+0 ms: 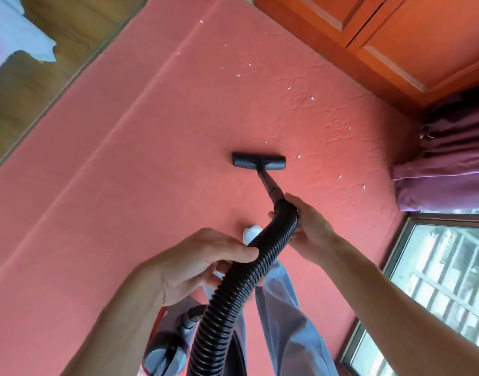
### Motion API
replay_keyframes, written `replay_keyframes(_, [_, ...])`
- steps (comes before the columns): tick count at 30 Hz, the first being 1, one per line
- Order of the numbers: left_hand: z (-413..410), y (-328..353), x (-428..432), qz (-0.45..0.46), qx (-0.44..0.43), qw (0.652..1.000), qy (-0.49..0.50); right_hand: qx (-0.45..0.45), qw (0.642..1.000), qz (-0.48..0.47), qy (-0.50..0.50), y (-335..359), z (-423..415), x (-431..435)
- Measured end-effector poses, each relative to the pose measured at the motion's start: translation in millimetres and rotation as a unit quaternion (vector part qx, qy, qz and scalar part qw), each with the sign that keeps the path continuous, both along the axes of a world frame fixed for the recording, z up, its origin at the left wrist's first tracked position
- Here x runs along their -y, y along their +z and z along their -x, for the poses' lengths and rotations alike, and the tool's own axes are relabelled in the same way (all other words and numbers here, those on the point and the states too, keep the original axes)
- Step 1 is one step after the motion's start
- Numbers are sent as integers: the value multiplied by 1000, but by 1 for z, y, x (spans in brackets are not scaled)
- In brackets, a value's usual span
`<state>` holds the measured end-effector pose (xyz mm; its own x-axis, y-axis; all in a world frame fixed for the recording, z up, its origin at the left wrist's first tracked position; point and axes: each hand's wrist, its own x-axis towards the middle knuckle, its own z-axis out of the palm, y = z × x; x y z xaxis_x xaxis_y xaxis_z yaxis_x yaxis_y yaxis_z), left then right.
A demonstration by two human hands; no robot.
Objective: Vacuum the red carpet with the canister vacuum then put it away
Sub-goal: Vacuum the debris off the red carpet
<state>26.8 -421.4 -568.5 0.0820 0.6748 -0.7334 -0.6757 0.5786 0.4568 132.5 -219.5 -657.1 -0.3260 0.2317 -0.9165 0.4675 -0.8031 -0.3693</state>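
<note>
Left hand curls round the black ribbed hose; right hand, ahead of it, grips the hose's bent end below the wand. Beyond the right hand, the floor nozzle lies flat on the red carpet, with white scraps farther out. The canister sits beneath the left wrist.

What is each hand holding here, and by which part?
Both hold the vacuum hose. The left hand grips its ribbed middle; the right hand grips the curved end where it joins the wand.
</note>
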Motion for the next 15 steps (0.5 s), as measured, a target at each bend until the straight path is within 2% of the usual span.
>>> replay_keyframes(7, [-3,18,-7,14,-45,998,29,-15,998,-31,-58,16,14,-1])
replay_keyframes(15, [-19,-8,-41,82,-99,980,153,30,995,-80,-53,-34,66,-31])
